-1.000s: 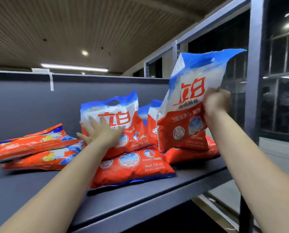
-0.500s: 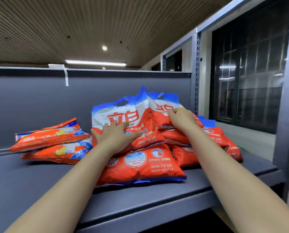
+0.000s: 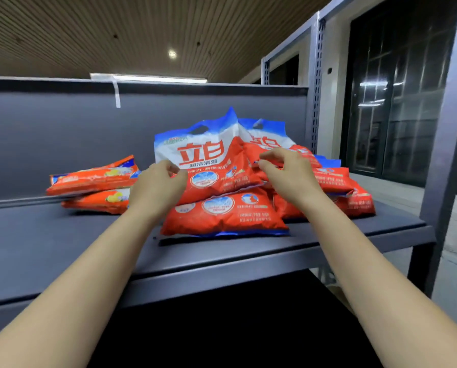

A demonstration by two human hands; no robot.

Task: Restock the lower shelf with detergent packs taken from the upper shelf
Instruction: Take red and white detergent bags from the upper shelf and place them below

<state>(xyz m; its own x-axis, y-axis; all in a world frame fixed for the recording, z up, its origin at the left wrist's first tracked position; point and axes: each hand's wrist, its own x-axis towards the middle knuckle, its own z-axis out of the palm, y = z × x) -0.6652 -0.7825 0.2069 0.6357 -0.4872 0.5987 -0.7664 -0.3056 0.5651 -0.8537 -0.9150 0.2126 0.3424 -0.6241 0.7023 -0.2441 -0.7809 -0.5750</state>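
Several red, white and blue detergent packs lie heaped on the grey upper shelf [image 3: 222, 258]. One pack [image 3: 208, 160] leans upright at the middle, on top of a flat pack [image 3: 222, 216]. My left hand [image 3: 158, 187] grips the leaning pack's left edge with curled fingers. A second upright pack [image 3: 270, 139] leans behind it on the right. My right hand [image 3: 288, 173] has its fingers curled and pinches at the leaning pack's right edge, where the two packs meet. The lower shelf below is dark and hidden.
Two flatter orange packs [image 3: 94, 179] are stacked at the left of the shelf. A grey back panel [image 3: 62, 134] closes the rear. Steel uprights [image 3: 445, 155] stand at the right, with dark glass doors [image 3: 397, 102] beyond.
My right hand lowered the raised pack onto the heap at the right and moved to the seam between the upright packs. My left hand went from flat on the front pack to curled at its left edge.
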